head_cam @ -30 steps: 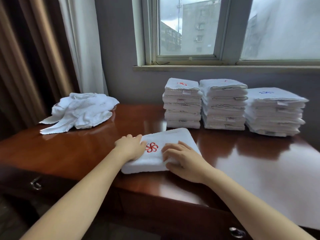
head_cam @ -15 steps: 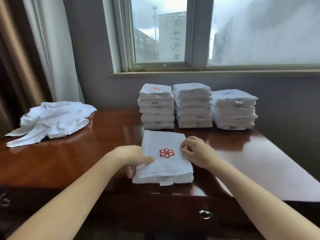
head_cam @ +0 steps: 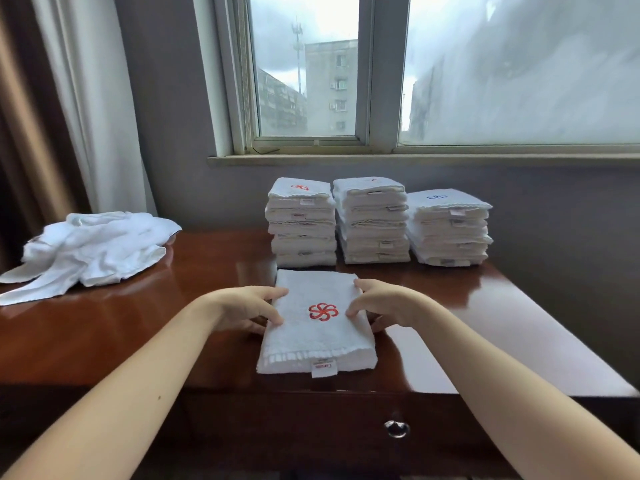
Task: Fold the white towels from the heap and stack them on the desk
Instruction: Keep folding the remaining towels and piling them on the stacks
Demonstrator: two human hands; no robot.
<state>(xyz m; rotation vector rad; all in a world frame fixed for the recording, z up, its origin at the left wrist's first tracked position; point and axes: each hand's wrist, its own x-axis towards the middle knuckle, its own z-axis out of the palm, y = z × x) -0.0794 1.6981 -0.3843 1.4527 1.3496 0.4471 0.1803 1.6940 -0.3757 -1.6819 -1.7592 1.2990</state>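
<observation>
A folded white towel [head_cam: 317, 337] with a red pinwheel logo lies near the front edge of the wooden desk [head_cam: 138, 323], its label hanging over the near side. My left hand [head_cam: 249, 308] grips the towel's left edge, thumb on top and fingers curled underneath. My right hand [head_cam: 382, 303] grips the right edge the same way. Behind the towel stand three stacks of folded towels: left stack [head_cam: 301, 223], middle stack [head_cam: 372, 221], right stack [head_cam: 448, 228]. The heap of unfolded white towels [head_cam: 90, 251] lies at the desk's far left.
A grey wall and a window sill [head_cam: 415, 159] rise just behind the stacks. Curtains [head_cam: 69, 116] hang at the left, close to the heap. A drawer with a ring pull [head_cam: 396, 427] sits below the desk's front edge.
The towel has been turned so its short labelled side faces me. Both hands moved from resting on top of it to gripping its left and right edges.
</observation>
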